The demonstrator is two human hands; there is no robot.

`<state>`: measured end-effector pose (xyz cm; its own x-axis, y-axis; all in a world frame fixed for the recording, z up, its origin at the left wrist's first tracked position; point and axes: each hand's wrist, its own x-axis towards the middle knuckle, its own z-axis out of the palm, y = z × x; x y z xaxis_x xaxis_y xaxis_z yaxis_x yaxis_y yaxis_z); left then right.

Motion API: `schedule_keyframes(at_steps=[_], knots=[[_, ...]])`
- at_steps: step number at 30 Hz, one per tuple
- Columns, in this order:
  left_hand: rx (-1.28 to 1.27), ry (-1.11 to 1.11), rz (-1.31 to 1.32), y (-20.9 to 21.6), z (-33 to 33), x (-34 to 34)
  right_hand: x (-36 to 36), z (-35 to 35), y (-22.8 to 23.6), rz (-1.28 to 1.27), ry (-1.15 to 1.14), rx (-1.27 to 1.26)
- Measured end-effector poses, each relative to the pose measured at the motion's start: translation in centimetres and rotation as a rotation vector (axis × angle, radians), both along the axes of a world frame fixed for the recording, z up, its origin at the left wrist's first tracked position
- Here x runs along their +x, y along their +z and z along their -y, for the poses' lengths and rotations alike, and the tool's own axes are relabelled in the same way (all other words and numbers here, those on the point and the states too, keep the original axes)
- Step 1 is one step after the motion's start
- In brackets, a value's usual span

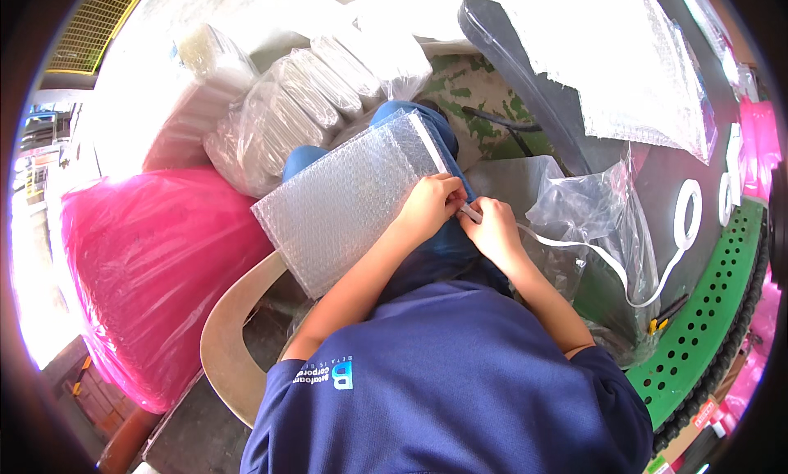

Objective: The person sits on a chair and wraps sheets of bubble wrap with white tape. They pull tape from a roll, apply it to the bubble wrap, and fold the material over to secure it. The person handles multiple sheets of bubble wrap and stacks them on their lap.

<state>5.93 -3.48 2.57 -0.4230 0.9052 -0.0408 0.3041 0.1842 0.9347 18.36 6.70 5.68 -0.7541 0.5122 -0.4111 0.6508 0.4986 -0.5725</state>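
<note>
Across my lap lies a clear bubble wrap pouch [345,203], with a white strip [427,141] along its right-hand edge. My left hand [431,201] rests over that edge near its lower end, fingers closed in a pinch on the white tape. Just beside it, my right hand [495,229] is also closed, pinching the same tape. From the right hand a loose length of white tape [595,248] curves off to a tape roll [688,215] on the right. The fingertips partly hide the pinched part.
Large pink plastic-wrapped bundle [156,269] stands at my left, by a beige chair arm [230,334]. Bagged stacks of pouches [287,105] lie ahead. Bubble wrap sheets [624,72] cover the dark surface at far right. A clear bag [603,219] and yellow-handled cutter [659,325] sit nearer.
</note>
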Motion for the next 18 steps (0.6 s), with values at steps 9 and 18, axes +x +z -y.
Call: schedule_keyframes(at_steps=[9, 18], knots=[[-0.05, 0.025, 0.041, 0.4, -0.4, -0.4, -0.4, 1.6, 1.4, 0.0, 0.102, 0.324], [-0.041, 0.041, 0.074, -0.1, -0.5, -0.1, 0.7, 1.1, -0.5, -0.228, 0.254, 0.494]])
